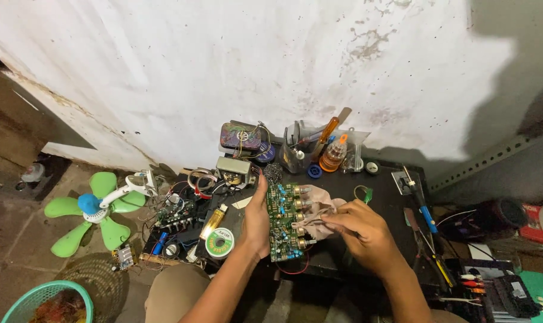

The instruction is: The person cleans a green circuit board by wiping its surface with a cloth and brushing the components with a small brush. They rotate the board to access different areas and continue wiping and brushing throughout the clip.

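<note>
The left hand [256, 221] grips the long green circuit board with brass knobs [285, 222] along its left edge, upright above the black tabletop [385, 191]. The right hand [361, 230] – fingers pinched shut – presses a crumpled beige cloth [319, 212] against the board's knob side. Beyond – an orange-handled screwdriver [330, 128].

Scene is lit fairly brightly from the front left; the white wall [223, 72] is nearly blown out at the top. A large soft shadow is cast on the wall's upper right. The dark table [379, 197] is kept dim, with detail lost. Strong wide-angle bending is seen at the edges. Centre is sharp, corners softened.
</note>
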